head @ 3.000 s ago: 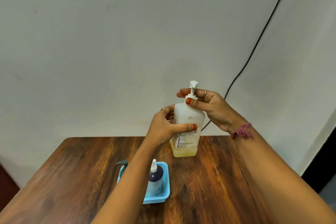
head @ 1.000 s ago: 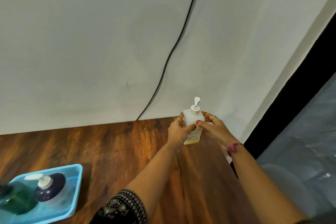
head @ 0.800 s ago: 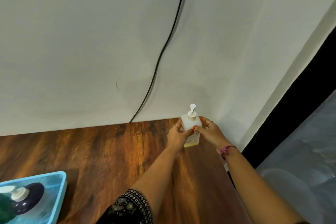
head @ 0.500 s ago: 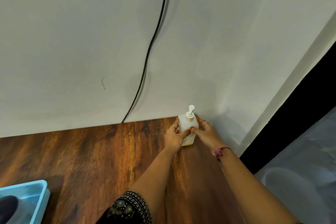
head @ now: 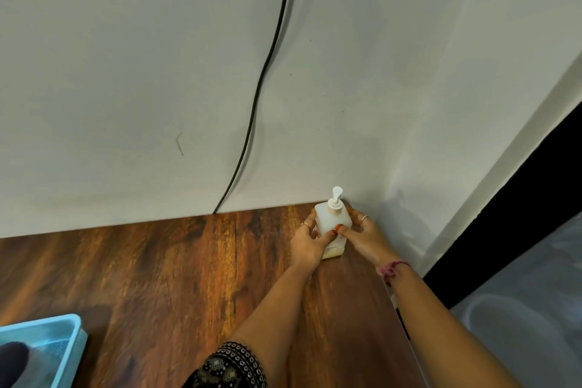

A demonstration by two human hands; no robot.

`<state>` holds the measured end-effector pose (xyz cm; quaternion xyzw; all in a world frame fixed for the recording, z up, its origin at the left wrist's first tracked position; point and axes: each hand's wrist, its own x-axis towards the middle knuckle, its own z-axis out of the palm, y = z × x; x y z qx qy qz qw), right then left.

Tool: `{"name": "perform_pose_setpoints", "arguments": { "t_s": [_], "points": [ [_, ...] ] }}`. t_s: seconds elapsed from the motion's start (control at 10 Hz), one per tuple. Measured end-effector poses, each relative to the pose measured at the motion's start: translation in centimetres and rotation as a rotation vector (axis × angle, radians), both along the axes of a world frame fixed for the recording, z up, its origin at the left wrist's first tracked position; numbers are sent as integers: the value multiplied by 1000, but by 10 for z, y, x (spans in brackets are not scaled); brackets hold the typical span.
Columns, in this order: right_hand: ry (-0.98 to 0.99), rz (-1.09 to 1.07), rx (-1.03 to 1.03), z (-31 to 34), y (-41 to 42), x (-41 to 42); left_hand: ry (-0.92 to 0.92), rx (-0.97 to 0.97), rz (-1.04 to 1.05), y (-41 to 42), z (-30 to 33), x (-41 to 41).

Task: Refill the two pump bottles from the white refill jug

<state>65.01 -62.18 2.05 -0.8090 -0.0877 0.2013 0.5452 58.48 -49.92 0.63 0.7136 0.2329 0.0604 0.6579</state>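
Note:
A white pump bottle [head: 331, 220] with a little yellow liquid at its bottom stands upright at the far right corner of the wooden table [head: 176, 277], close to the wall. My left hand [head: 307, 241] grips its left side and my right hand [head: 362, 235] grips its right side, thumbs meeting on the front. At the bottom left edge, a dark-capped bottle [head: 12, 362] shows partly inside a blue basket [head: 67, 334]. No white refill jug is in view.
A black cable [head: 261, 82] runs down the white wall to the table's back edge. The table's right edge [head: 400, 312] drops off to a dark gap and a grey floor area.
Both hands carried the white pump bottle from mid-air over the table's middle to the far right corner and lowered it onto the wood. The view swung right, pushing the blue basket to the left edge.

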Motion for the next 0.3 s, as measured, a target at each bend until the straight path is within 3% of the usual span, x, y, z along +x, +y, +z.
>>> {"name": "perform_pose_setpoints", "arguments": {
  "t_s": [0.2, 0.3],
  "points": [
    [11, 3, 20, 9, -1, -11, 49, 60, -23, 3, 7, -9],
    [17, -122, 11, 16, -4, -23, 84, 123, -15, 11, 13, -21]
  ]
}}
